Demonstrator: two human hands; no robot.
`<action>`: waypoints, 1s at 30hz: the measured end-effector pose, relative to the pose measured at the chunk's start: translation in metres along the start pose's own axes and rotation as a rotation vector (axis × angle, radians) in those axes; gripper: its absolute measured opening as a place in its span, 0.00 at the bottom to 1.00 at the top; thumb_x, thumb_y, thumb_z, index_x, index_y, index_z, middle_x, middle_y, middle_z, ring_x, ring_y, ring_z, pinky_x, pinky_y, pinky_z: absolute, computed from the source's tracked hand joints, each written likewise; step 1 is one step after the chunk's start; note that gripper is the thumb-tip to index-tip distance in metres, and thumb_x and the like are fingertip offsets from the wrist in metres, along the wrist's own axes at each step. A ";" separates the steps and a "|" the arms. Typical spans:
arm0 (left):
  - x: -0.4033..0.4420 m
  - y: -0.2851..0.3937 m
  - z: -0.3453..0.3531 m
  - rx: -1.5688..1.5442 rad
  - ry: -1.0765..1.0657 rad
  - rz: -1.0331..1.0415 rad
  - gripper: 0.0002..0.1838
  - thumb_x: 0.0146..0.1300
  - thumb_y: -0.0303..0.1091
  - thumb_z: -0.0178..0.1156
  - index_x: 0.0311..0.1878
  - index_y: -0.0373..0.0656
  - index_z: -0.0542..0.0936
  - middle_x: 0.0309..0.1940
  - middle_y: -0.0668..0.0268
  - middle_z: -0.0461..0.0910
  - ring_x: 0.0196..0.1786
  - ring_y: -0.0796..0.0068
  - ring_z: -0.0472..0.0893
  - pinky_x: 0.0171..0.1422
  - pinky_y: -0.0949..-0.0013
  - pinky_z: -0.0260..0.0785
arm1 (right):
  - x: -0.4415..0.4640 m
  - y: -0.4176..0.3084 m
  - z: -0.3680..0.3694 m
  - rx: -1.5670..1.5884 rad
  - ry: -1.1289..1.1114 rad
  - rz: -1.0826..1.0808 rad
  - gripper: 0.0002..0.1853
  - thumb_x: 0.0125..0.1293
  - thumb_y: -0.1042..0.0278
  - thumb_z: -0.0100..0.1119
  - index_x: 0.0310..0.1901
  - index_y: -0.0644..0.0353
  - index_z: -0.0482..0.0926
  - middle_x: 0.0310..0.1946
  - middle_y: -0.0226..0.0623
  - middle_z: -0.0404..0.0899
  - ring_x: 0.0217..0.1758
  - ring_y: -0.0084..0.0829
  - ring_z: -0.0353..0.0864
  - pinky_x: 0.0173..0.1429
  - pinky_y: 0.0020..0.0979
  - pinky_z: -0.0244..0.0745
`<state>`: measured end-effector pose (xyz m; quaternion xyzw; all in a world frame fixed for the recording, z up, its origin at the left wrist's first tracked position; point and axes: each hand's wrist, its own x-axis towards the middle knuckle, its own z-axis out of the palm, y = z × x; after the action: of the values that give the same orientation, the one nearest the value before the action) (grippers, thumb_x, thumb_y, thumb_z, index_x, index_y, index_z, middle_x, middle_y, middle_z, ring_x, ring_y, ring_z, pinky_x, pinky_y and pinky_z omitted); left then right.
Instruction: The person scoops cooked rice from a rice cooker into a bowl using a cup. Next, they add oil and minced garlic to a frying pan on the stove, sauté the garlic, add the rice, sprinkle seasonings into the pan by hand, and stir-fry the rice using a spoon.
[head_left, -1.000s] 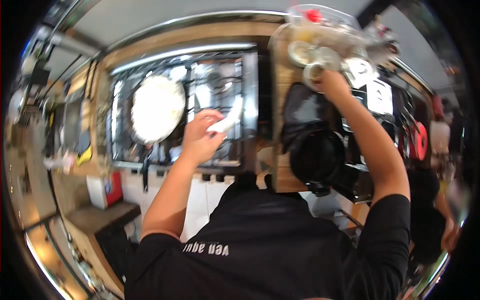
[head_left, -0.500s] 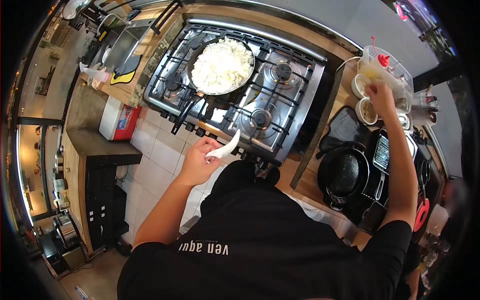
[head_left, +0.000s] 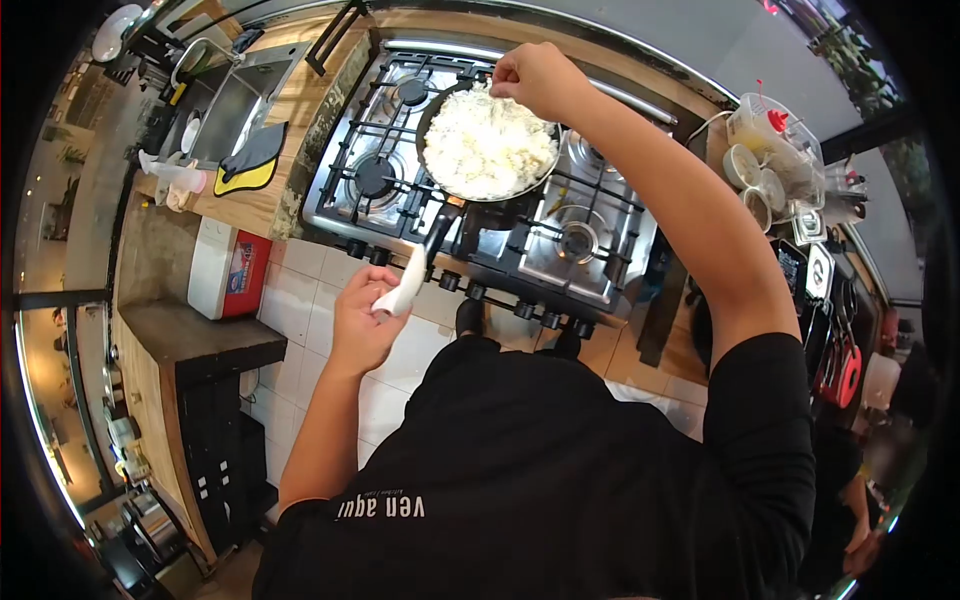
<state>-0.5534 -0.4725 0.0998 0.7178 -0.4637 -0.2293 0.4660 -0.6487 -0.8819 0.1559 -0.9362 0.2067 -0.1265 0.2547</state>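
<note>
A frying pan point(head_left: 424, 168) full of white rice-like food point(head_left: 487, 152) sits on the gas stove point(head_left: 520, 262). My right hand point(head_left: 543, 84) is over the pan's far right edge, fingertips pinched together and pointing down at the food. Whatever lies between those fingertips is too small to make out. Lower down, in front of the stove, my left hand point(head_left: 362, 318) grips a white curved spoon-like utensil point(head_left: 408, 284) by its lower end. The utensil points up and overlaps the pan's dark handle in view.
On the right counter stand several small white bowls point(head_left: 741, 166) and a clear plastic bin point(head_left: 795, 150) with a red-capped bottle point(head_left: 777, 121). To the left are a sink point(head_left: 240, 105), a black-and-yellow cloth point(head_left: 250, 160) and a red-and-white cooler point(head_left: 231, 268). Another person's arm point(head_left: 857, 510) shows at lower right.
My right hand has moved left from the small bowls on the right counter to above the pan. My left hand still holds the white utensil, now tilted more upright. The view has shifted.
</note>
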 end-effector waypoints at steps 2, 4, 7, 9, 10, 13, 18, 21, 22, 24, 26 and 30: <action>0.003 -0.026 -0.034 0.010 0.005 -0.029 0.06 0.56 0.24 0.72 0.31 0.38 0.82 0.46 0.61 0.80 0.45 0.69 0.80 0.49 0.68 0.72 | 0.026 0.017 0.020 -0.076 0.127 0.036 0.11 0.65 0.61 0.74 0.42 0.59 0.92 0.33 0.43 0.90 0.36 0.39 0.89 0.47 0.40 0.83; 0.010 -0.042 -0.059 0.004 -0.013 -0.008 0.06 0.57 0.25 0.72 0.30 0.38 0.82 0.46 0.61 0.79 0.43 0.70 0.80 0.47 0.70 0.71 | 0.032 0.044 0.021 -0.178 0.205 -0.008 0.12 0.64 0.60 0.75 0.41 0.59 0.91 0.32 0.43 0.90 0.36 0.39 0.90 0.46 0.40 0.84; 0.025 -0.056 -0.090 -0.011 -0.012 -0.033 0.06 0.57 0.24 0.71 0.30 0.38 0.82 0.45 0.62 0.79 0.42 0.71 0.79 0.46 0.69 0.70 | 0.023 0.043 0.015 -0.285 -0.011 0.186 0.11 0.66 0.61 0.73 0.39 0.62 0.91 0.31 0.42 0.90 0.34 0.38 0.91 0.44 0.40 0.84; 0.033 -0.066 -0.103 -0.013 -0.023 0.013 0.07 0.57 0.24 0.72 0.30 0.37 0.80 0.45 0.62 0.80 0.41 0.71 0.78 0.45 0.69 0.69 | 0.004 0.017 0.021 -0.233 -0.210 0.374 0.10 0.66 0.64 0.72 0.38 0.62 0.91 0.30 0.41 0.91 0.32 0.33 0.91 0.42 0.37 0.85; 0.036 -0.071 -0.107 -0.022 -0.026 0.015 0.07 0.57 0.24 0.72 0.30 0.37 0.80 0.45 0.62 0.80 0.41 0.71 0.78 0.45 0.69 0.69 | 0.000 0.014 0.027 -0.241 -0.211 0.380 0.10 0.66 0.64 0.72 0.38 0.62 0.91 0.30 0.41 0.91 0.32 0.33 0.91 0.42 0.37 0.85; 0.047 -0.080 -0.113 -0.050 -0.043 0.030 0.08 0.56 0.24 0.72 0.29 0.37 0.80 0.44 0.62 0.80 0.40 0.70 0.79 0.45 0.69 0.69 | -0.010 0.006 0.039 -0.105 -0.217 0.355 0.09 0.67 0.64 0.73 0.38 0.62 0.91 0.30 0.39 0.91 0.32 0.28 0.92 0.41 0.33 0.85; 0.053 -0.091 -0.117 -0.020 -0.133 0.064 0.09 0.66 0.30 0.72 0.43 0.35 0.86 0.49 0.65 0.79 0.46 0.75 0.77 0.43 0.72 0.67 | -0.008 -0.038 0.061 0.221 -0.147 0.480 0.10 0.70 0.64 0.69 0.41 0.62 0.91 0.34 0.38 0.92 0.34 0.27 0.93 0.42 0.35 0.87; 0.058 -0.086 -0.113 -0.038 -0.080 0.076 0.08 0.56 0.23 0.72 0.30 0.37 0.79 0.44 0.62 0.80 0.41 0.69 0.80 0.44 0.68 0.70 | 0.004 -0.021 0.062 0.080 -0.070 0.340 0.08 0.69 0.65 0.70 0.43 0.58 0.91 0.37 0.38 0.92 0.39 0.33 0.92 0.47 0.37 0.86; 0.060 -0.086 -0.113 -0.037 -0.090 0.084 0.08 0.56 0.23 0.72 0.30 0.37 0.79 0.44 0.62 0.80 0.41 0.69 0.80 0.44 0.68 0.70 | 0.005 -0.009 0.062 -0.085 0.003 0.201 0.08 0.69 0.64 0.70 0.43 0.56 0.91 0.38 0.38 0.92 0.40 0.36 0.92 0.48 0.38 0.85; 0.063 -0.087 -0.112 -0.002 -0.089 0.120 0.07 0.56 0.23 0.71 0.31 0.36 0.81 0.44 0.63 0.80 0.40 0.72 0.78 0.43 0.69 0.70 | 0.005 -0.015 0.045 -0.075 -0.066 0.356 0.09 0.69 0.60 0.71 0.44 0.53 0.91 0.39 0.40 0.91 0.44 0.42 0.90 0.51 0.41 0.84; 0.066 -0.090 -0.107 -0.017 -0.095 0.095 0.06 0.57 0.23 0.71 0.32 0.36 0.81 0.44 0.64 0.80 0.39 0.73 0.77 0.42 0.70 0.69 | 0.004 -0.015 0.039 -0.216 0.000 0.411 0.10 0.68 0.59 0.72 0.45 0.53 0.92 0.40 0.40 0.91 0.43 0.43 0.90 0.52 0.44 0.83; 0.076 -0.098 -0.085 -0.098 -0.103 0.054 0.05 0.60 0.23 0.71 0.35 0.34 0.83 0.45 0.66 0.79 0.37 0.78 0.75 0.38 0.73 0.67 | 0.004 0.012 0.069 0.105 0.167 0.146 0.15 0.70 0.49 0.68 0.45 0.51 0.92 0.44 0.40 0.91 0.49 0.45 0.89 0.57 0.43 0.83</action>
<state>-0.4089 -0.4869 0.0599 0.6687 -0.4944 -0.2755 0.4822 -0.6254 -0.8634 0.0919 -0.8903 0.2878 -0.1956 0.2938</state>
